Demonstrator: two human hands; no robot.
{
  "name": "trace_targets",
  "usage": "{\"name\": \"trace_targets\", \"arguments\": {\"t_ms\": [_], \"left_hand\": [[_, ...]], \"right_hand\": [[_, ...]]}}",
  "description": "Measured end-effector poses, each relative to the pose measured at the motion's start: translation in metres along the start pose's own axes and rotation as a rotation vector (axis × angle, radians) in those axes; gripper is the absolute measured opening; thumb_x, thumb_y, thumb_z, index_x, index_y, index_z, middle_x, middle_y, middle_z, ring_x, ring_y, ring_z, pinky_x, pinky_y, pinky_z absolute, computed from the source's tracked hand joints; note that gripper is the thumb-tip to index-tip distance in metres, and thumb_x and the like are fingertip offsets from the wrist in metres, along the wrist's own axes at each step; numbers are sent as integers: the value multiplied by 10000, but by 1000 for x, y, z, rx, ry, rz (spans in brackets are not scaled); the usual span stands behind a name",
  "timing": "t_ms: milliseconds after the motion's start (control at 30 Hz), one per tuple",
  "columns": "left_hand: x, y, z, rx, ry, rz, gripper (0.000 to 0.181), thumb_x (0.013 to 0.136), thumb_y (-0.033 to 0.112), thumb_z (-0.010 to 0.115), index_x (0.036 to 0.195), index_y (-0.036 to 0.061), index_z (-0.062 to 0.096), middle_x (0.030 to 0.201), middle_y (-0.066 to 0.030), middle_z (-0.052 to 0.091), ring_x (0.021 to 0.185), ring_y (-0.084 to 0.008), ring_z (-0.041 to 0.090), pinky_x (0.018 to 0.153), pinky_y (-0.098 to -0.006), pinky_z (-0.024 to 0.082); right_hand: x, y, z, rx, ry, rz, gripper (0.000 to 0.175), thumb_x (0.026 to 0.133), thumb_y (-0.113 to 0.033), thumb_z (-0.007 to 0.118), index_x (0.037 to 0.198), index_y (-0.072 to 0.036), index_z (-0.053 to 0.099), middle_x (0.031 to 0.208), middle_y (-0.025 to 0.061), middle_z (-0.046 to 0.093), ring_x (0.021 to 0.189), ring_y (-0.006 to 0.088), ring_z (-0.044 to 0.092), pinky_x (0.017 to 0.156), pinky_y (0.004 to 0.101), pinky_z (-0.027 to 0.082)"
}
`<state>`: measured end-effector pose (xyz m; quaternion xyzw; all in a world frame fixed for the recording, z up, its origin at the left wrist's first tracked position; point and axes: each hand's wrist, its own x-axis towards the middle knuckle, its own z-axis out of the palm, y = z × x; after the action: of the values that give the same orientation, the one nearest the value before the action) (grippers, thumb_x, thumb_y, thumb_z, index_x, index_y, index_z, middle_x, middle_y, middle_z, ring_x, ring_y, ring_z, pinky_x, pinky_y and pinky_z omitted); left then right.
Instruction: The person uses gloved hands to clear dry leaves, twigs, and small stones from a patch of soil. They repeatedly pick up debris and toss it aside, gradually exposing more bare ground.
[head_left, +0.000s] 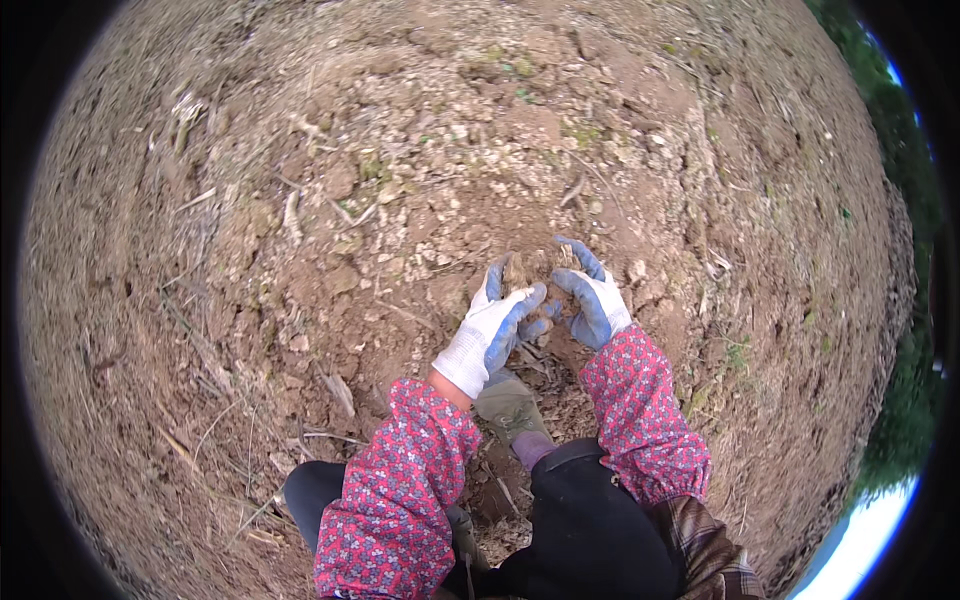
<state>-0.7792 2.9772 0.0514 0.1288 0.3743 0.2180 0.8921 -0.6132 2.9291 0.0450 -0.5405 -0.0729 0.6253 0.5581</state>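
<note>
Both my hands wear white knit gloves with blue coated palms and fingers, and they are close together just above the soil. My left hand (495, 322) has its thumb and fingers curled round a brown, earthy clod (516, 271). A pale, fibrous piece of dry plant stalk (568, 259) sits between the thumb and fingers of my right hand (592, 300). Crumbly brown soil (525, 225) lies right beyond the fingertips. Whether the two pieces join is hard to tell. Floral red sleeves (412, 480) cover my forearms.
My olive lace-up shoe (514, 405) stands on the ground just below my hands, and my dark-trousered knee (592, 517) is bent nearby. Dry stalks (292, 214) and twigs (341, 394) are scattered over the rough, cloddy field. Green foliage (904, 405) borders it at the far right.
</note>
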Motion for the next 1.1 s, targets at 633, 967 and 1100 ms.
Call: {"name": "trace_targets", "arguments": {"t_ms": [633,967,1100], "left_hand": [[18,1,-76,1605,207,725,720,767,171,724,1410,123,404,1398,-192,418,1320,-390,351,1095,-459,317],[-79,79,-216,1926,647,467,773,762,200,729,1444,181,366,1458,-209,341,1347,-416,298,1121,-473,277],[-136,108,-287,2028,969,-56,946,707,223,778,1489,242,247,1525,-189,214,1366,-451,238,1133,-475,263]], "right_hand": [[-18,-43,-53,-1658,442,-86,1047,724,-572,713,1509,-361,53,1549,208,118,1390,458,197,1091,577,269],[-52,6,-45,-1924,64,-1,1042,631,-396,793,1483,-414,193,1563,196,70,1371,517,176,1059,673,195],[-56,0,-57,-1787,-36,-106,1010,653,-358,772,1489,-384,206,1560,181,108,1391,478,171,1107,606,181]]}}
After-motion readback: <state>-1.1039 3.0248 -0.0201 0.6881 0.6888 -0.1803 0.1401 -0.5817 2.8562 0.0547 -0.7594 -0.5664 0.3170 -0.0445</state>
